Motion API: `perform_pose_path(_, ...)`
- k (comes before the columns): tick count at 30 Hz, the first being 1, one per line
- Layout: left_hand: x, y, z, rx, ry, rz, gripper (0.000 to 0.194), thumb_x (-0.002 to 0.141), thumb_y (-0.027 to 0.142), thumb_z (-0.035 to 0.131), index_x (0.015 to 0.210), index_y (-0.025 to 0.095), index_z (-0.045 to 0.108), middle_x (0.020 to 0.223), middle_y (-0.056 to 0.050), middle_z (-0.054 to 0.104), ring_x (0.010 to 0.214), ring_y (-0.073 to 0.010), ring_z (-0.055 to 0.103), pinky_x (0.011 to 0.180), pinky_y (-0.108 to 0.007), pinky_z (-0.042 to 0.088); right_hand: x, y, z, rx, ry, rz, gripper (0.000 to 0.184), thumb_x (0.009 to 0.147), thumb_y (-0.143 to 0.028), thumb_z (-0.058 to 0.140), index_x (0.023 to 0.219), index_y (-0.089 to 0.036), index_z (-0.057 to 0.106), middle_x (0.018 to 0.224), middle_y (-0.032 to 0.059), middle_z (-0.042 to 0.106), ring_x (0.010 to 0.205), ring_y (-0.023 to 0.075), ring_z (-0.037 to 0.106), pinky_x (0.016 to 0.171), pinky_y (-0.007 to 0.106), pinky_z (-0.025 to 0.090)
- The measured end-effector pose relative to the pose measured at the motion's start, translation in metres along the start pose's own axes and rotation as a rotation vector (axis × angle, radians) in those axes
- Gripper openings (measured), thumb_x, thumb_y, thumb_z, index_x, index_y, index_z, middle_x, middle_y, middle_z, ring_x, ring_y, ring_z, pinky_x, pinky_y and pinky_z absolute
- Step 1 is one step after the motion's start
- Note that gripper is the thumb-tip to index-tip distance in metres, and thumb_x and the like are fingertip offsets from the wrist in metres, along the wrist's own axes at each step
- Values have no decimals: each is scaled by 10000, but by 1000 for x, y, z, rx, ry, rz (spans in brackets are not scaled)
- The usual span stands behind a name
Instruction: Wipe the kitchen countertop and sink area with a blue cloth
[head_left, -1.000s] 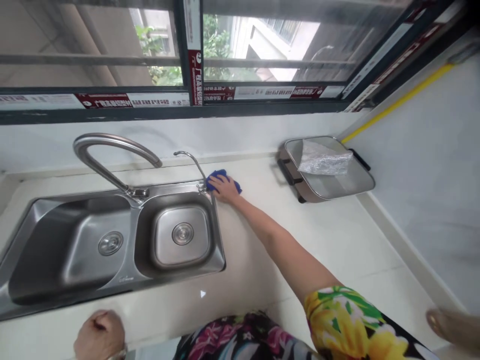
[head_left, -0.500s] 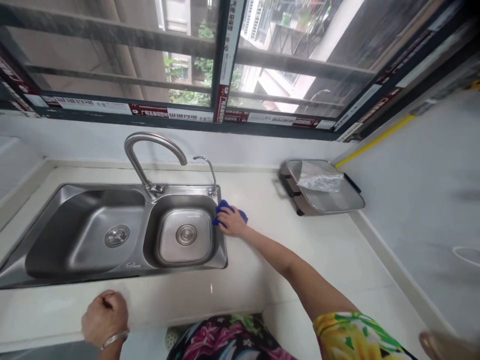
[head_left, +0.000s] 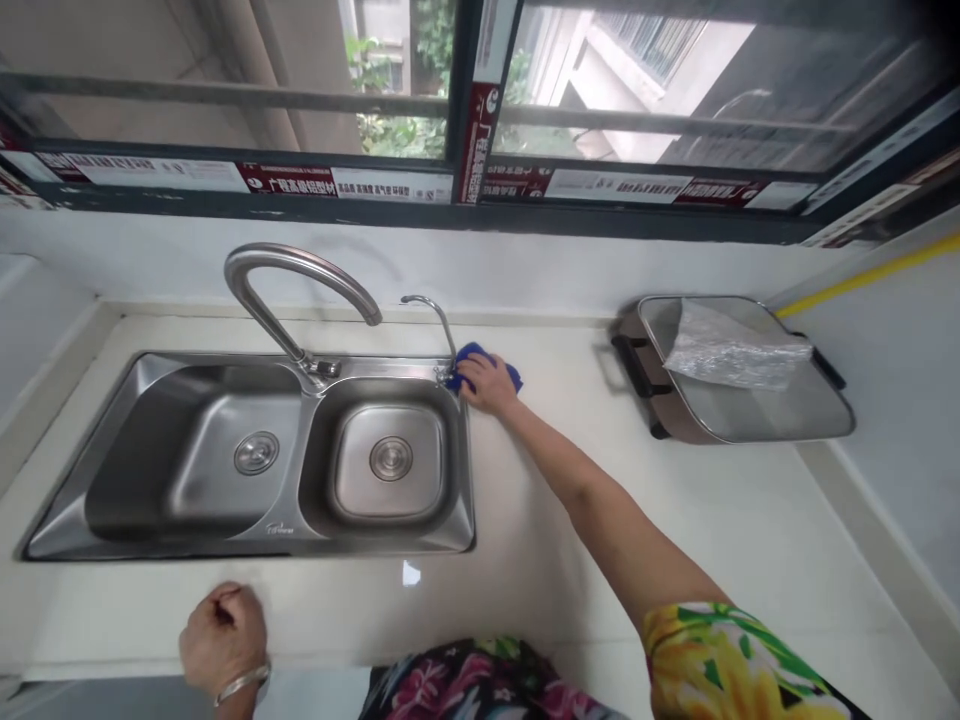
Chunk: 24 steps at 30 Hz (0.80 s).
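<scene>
My right hand [head_left: 489, 384] presses a blue cloth [head_left: 480, 357] onto the white counter at the far right corner of the steel double sink [head_left: 187, 540], right beside the base of the small thin tap [head_left: 439, 320]. Its fingers are curled over the cloth. My left hand [head_left: 223, 640], wearing a metal bangle, rests as a closed fist on the counter's front edge, below the sink; nothing shows in it.
A large curved faucet [head_left: 296, 275] rises between the two basins. An electric pan with a glass lid [head_left: 739, 375] and crumpled plastic on top stands at the right back corner. A dark-framed window [head_left: 465, 110] runs behind. White wall on the right.
My right hand with the cloth slid from the sink's back corner toward me along the right rim, then back to the corner by the small tap. The left fist stayed put.
</scene>
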<state>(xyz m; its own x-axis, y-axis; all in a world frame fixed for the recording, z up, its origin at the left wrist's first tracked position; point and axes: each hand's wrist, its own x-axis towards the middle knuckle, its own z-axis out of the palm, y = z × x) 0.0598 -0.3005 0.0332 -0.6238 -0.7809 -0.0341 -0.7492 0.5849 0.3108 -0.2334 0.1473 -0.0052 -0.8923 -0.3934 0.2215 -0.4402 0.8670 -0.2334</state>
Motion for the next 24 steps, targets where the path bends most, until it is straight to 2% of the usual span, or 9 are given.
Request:
perform_pose_path(7,4,-10,12,31,25,8,306,850,332,455,962,220,717,686,-40,520,575,-164,277,556,-310,228,4,6,3,13,14,99,434,973,-318,404,1335,-214,620,1459,68,566,1394,284,409,1188,514,174)
perform_pose_path(11,4,-12,12,10,38,28,301,848,327,451,942,217,714,704,-42,541,583,-167,299,571,-315,221,7,11,7,-37,127,309,507,980,-327,359,1428,-163,531,1520,110,495,1396,316,401,1168,568,195)
perform_pose_path(14,3,-8,8,-19,25,33,292,849,325,450,915,210,710,693,-38,533,581,-163,305,573,-316,220,14,19,6,-81,123,380,524,984,-334,349,1455,-161,499,1546,110,462,1406,326,386,1160,594,206)
perform_pose_path(20,4,2,4,13,-38,-77,316,816,325,455,943,207,719,640,-17,434,557,-164,245,548,-317,241,58,32,4,14,-51,231,480,1042,-371,278,1424,-274,553,1530,4,493,1408,284,410,1141,558,307)
perform_pose_path(24,5,-2,7,43,-32,-52,325,824,340,443,935,211,719,658,-28,468,565,-173,265,544,-319,241,101,32,13,111,-154,24,417,1033,-367,377,1374,-307,610,1498,-37,527,1381,262,460,1127,506,377)
